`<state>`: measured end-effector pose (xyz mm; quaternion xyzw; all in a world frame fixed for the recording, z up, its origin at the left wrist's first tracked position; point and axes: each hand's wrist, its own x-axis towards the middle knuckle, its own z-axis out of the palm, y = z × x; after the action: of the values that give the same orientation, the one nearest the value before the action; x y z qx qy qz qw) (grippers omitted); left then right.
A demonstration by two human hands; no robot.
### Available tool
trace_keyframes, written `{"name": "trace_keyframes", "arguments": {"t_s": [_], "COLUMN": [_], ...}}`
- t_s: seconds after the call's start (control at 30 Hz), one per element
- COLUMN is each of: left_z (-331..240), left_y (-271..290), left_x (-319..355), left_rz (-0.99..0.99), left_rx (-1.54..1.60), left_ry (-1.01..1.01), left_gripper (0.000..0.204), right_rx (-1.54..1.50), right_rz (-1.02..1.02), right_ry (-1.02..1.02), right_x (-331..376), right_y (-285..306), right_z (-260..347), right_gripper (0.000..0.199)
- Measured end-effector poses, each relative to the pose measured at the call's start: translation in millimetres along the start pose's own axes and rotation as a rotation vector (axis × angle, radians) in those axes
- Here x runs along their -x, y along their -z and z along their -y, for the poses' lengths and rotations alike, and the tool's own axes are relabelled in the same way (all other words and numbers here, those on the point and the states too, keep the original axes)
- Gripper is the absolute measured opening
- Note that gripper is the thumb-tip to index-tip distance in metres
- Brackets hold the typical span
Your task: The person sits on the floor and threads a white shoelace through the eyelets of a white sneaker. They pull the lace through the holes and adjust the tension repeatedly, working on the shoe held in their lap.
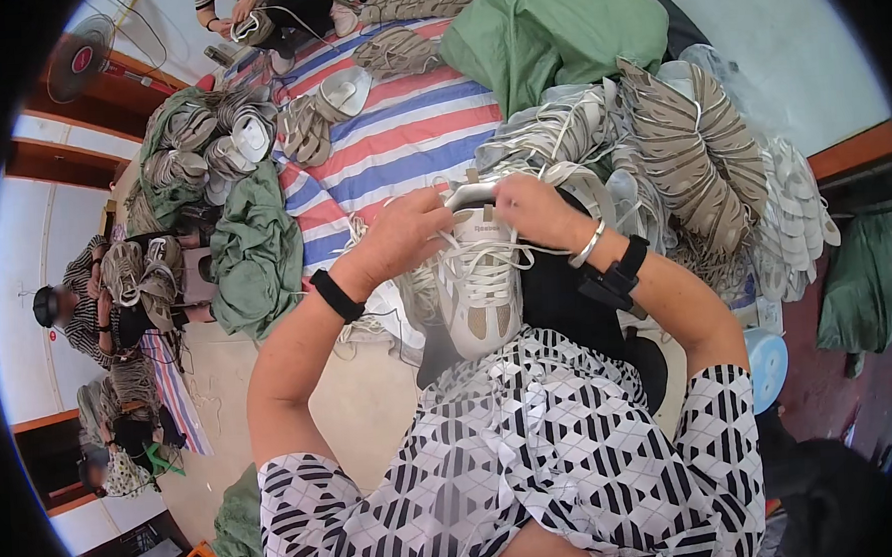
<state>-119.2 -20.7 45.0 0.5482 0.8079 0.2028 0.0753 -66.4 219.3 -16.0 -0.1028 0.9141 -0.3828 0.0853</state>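
Note:
A beige and white sneaker upper (482,297) lies over my lap, toe toward me, with white laces (485,262) crossing its front. At the left of its collar, my left hand (409,235) has its fingers curled and closed on the upper's edge. My right hand (541,213) is closed at the other side, beside the tongue (476,222). Its fingertips are slightly blurred, and what they pinch is hidden. Loose lace loops spread out below both hands.
Stacked shoe uppers (694,153) and a green cloth sack (560,35) sit ahead to the right on a striped sheet (409,121). More uppers (310,120) lie ahead left, near another green cloth (256,252). Other people work at left and far ahead. A blue stool (766,364) stands at right.

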Motion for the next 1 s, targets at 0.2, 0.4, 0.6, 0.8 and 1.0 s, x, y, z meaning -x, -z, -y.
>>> {"name": "trace_keyframes", "arguments": {"t_s": [0.2,0.4,0.6,0.8,1.0], "left_z": [-1.6,2.5,4.5,5.3,-10.5], "left_y": [-7.5,-14.8,-19.4,-25.7,-45.1], "left_x": [6.8,17.2,18.8,22.0,33.4], "left_rz": [-0.115,-0.136,-0.131,-0.151,-0.312], "left_rx": [0.004,0.012,-0.011,0.254,0.633], "left_ry": [0.036,0.095,0.079,0.12,0.528], "left_gripper": [0.027,0.029,0.028,0.025,0.014], "right_rx": [0.188,0.186,0.142,0.082,0.055], "right_rz": [-0.854,-0.18,-0.202,-0.344,-0.49], "right_ry": [0.171,0.409,0.472,0.421,0.155], "right_x": [-35.3,2.2,-3.7,0.5,36.2], "right_y": [35.3,-27.1,-32.3,11.3,21.2], "right_z": [-43.9,43.4,36.9,1.6,-63.6], "right_gripper": [0.023,0.01,0.008,0.01,0.012]}}
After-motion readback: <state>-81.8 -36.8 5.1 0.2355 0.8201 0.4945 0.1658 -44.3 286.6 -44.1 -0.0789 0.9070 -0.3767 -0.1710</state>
